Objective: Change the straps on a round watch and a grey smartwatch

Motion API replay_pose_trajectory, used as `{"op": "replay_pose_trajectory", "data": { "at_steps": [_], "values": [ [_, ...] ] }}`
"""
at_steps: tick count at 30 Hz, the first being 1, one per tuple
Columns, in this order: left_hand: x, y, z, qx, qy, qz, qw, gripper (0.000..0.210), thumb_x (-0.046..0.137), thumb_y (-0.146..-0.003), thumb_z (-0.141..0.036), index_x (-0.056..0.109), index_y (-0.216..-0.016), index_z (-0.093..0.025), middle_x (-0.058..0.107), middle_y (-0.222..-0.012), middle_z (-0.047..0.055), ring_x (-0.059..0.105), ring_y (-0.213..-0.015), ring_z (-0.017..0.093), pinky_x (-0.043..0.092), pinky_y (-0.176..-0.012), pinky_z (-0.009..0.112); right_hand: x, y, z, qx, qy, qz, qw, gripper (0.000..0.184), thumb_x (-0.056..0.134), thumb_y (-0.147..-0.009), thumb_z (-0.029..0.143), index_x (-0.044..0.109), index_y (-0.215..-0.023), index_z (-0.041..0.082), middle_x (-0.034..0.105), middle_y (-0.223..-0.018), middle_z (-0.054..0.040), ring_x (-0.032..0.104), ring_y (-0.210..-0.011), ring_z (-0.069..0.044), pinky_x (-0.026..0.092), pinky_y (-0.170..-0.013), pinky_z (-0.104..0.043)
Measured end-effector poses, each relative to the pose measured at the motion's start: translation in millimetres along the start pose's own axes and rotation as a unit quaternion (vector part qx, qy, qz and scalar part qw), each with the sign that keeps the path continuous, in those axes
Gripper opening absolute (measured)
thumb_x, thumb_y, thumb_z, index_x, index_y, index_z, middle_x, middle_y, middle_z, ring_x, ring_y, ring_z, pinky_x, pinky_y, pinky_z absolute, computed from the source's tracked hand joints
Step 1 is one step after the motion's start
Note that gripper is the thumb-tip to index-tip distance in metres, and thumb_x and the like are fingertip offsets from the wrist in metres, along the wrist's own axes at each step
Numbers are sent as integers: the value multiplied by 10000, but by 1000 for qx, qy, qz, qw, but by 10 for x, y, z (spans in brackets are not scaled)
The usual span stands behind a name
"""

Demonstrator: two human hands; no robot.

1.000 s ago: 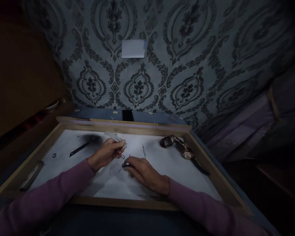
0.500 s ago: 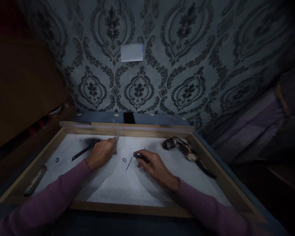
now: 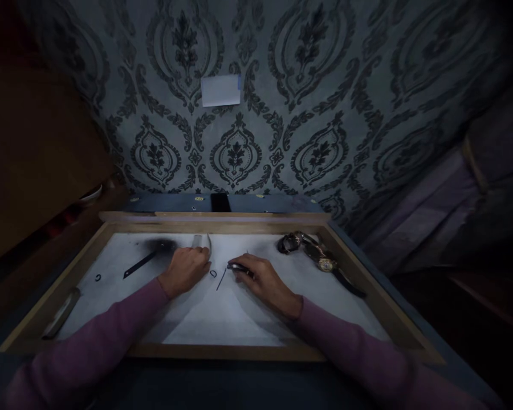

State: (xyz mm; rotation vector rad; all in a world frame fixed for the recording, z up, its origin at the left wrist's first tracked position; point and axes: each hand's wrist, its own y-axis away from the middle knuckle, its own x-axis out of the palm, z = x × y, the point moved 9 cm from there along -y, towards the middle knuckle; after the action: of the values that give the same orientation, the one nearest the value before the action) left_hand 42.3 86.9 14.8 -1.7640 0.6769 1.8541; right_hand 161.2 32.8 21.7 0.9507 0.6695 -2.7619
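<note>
My right hand (image 3: 263, 280) is closed around a small dark watch case (image 3: 239, 267) with a shiny edge, held low over the white sheet (image 3: 214, 324). To its left, my left hand (image 3: 187, 269) hovers at the sheet, fingers bent downward and their tips partly hidden; I see nothing held in them. A small black curved strap piece (image 3: 213, 274) lies just beside those fingers. Between the hands is a thin dark rod (image 3: 221, 279). Behind the left hand sit a curved translucent strip (image 3: 210, 244) and a small pale rectangular piece (image 3: 198, 240).
A wooden rim (image 3: 235, 352) surrounds the sheet. Several watches (image 3: 326, 265) lie at the right. On the left are a black flat strip (image 3: 140, 265), a small black ring (image 3: 98, 278) and a long-handled tool (image 3: 62, 314). A dark phone (image 3: 220, 203) rests beyond the rim.
My left hand has let go of the pale piece near the translucent strip and come right and nearer, beside the black curved piece. My right hand keeps its hold. The view has shifted slightly.
</note>
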Motion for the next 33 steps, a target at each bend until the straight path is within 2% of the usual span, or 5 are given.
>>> {"op": "replay_pose_trajectory", "data": {
  "at_steps": [10, 15, 22, 27, 33],
  "values": [
    [-208, 122, 42, -14, 194, -42, 980, 209, 426, -947, -267, 576, -1032, -149, 684, -892, 79, 661, -834, 225, 466, -693, 309, -93, 2, 197, -65, -85, -37, 994, 342, 530, -834, 23, 695, -1065, 213, 693, -980, -72, 665, -910, -195, 532, -793, -344],
    [90, 134, -263, -26, 653, 98, 751, 325, 574, -853, -473, 530, -965, -171, 662, -772, 37, 608, -618, 143, 357, -440, 196, -105, 8, 202, -69, -68, -57, 994, 333, 542, -822, 26, 711, -1045, 208, 691, -961, -81, 656, -896, -205, 526, -774, -348],
    [379, 161, -339, -101, 825, 144, 536, 422, 815, -655, -322, 528, -920, -162, 682, -782, 42, 627, -620, 112, 364, -449, 166, -80, 10, 46, 23, -132, -54, 989, 337, 557, -806, 79, 693, -1078, 225, 705, -957, -56, 651, -867, -196, 515, -747, -333],
    [366, 135, -301, -110, 873, 117, 461, 368, 807, -698, -254, 550, -940, -148, 693, -800, 50, 637, -603, 103, 379, -458, 162, 14, -3, -142, 145, -342, -47, 927, 350, 699, -793, 289, 652, -1132, 215, 684, -991, -62, 620, -844, -178, 483, -641, -272],
    [294, 125, -439, -45, 871, 145, 467, 363, 796, -717, -337, 608, -935, -115, 697, -700, 47, 616, -498, 94, 344, -404, 159, 254, -22, -67, 185, -459, 38, 868, 293, 736, -783, 404, 697, -946, 163, 584, -675, 10, 499, -600, -101, 339, -536, -231]
  ]
}}
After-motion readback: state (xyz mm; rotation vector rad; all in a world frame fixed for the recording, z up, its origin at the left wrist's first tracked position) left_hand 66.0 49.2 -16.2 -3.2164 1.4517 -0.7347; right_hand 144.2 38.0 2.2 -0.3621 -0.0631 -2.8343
